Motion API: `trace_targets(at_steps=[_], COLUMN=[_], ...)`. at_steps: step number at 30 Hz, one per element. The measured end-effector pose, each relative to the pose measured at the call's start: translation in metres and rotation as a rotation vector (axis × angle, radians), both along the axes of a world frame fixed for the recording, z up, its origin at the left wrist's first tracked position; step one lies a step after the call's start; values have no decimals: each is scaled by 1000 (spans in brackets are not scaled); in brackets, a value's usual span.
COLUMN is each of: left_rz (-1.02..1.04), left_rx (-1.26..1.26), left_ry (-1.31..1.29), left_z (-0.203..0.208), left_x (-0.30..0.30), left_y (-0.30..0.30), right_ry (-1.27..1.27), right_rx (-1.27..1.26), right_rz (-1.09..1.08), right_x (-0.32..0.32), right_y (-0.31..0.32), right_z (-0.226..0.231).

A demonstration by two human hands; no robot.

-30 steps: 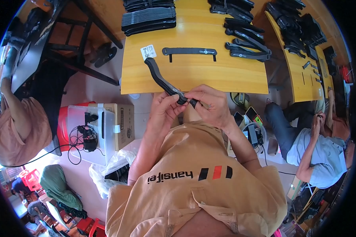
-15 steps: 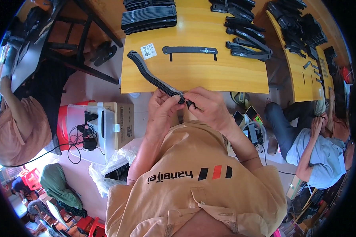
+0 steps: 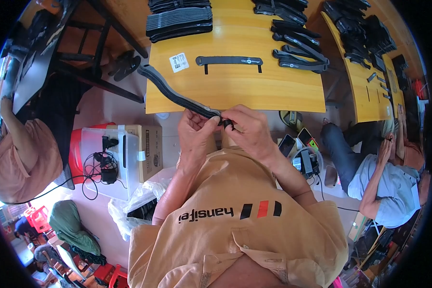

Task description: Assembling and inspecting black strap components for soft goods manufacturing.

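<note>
Just off the table's near edge, my left hand (image 3: 197,132) is closed round one end of a bundle of black-grey straps (image 3: 170,92). The bundle's free end reaches up and left, past the table's left corner. Against that held end, my right hand (image 3: 250,127) pinches a small black loop of strap (image 3: 229,125). Whether the loop goes round the bundle is hidden by my fingers. Beyond my hands, a single dark grey strap (image 3: 229,60) lies flat across the yellow table (image 3: 245,91), two short black tabs below it. A white label (image 3: 179,62) sits left of it.
Stacked straps (image 3: 179,21) stand at the table's far left, and more strap bundles (image 3: 300,60) lie along its right side. A person (image 3: 386,177) sits at a second table on the right; another person (image 3: 26,153) is on the left. A clear plastic box (image 3: 111,161) stands at lower left.
The free end of the strap bundle has swung left and now sticks out past the table corner. Both hands keep nearly the same place and grip.
</note>
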State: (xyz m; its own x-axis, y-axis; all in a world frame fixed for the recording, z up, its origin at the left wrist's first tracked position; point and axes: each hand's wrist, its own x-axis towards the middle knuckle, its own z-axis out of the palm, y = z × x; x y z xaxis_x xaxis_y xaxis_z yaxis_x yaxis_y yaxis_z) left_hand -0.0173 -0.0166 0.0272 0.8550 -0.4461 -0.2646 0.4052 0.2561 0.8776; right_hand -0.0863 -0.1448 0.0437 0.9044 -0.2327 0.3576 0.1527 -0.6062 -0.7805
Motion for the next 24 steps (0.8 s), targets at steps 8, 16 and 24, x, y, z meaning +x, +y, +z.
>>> trace_targets(at_steps=[8, 16, 24], left_rz=[-35, -63, -57], left_rx=[0, -27, -18], left_ry=[4, 31, -2], left_z=[4, 7, 2], left_x=[-13, -8, -5], left_y=[-5, -3, -2], right_ry=[25, 71, 138], right_rx=[-3, 335, 456], right_rz=[-55, 5, 82], right_x=[3, -2, -6], right_y=[-1, -17, -18], right_z=[0, 5, 9])
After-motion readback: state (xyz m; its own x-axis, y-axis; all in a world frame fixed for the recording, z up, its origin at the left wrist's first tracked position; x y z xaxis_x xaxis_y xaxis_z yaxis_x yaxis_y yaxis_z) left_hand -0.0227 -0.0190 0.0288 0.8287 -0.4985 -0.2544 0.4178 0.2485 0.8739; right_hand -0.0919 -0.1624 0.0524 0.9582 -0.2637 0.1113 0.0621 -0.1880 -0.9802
